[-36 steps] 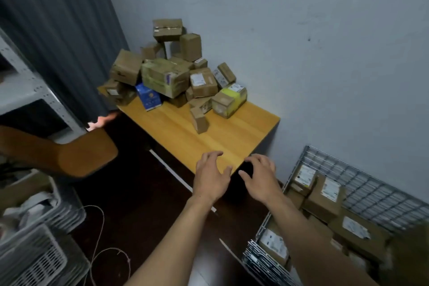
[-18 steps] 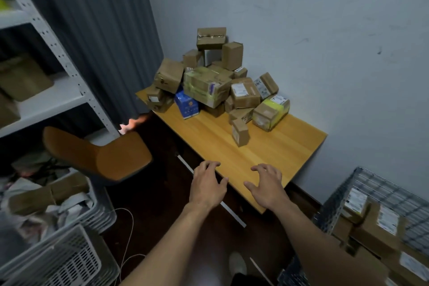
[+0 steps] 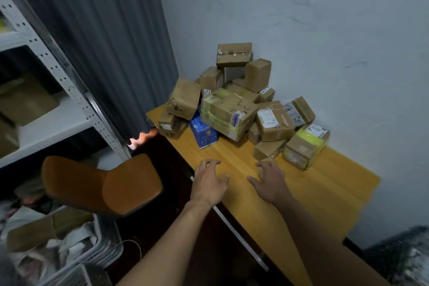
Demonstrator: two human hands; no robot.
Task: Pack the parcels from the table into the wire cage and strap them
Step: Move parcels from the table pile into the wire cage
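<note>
- Parcels (image 3: 232, 111) sit heaped in the far corner of the table (image 3: 325, 193), against the wall, ahead of both our hands and a little to the right.
- Our left hand (image 3: 209, 183) hovers over the near edge of the table with fingers spread and nothing in it. Bare wood lies between it and the blue box (image 3: 204, 132) at the front of the heap.
- Our right hand (image 3: 271, 183) is likewise spread and empty, thumb out to the left. It is the nearer one: its fingertips reach a small brown box (image 3: 266, 160) that stands out in front of the pile.
- We cannot tell whether those fingertips touch the box. The hand hides most of it, so its long axis is unclear.
- We judge the coming move to be a short forward reach by the right hand onto that box, with the left coming across to help.
- Wire cage (image 3: 404, 253) shows only as a blur at the lower right, so the load must swing right and back towards us.
</note>
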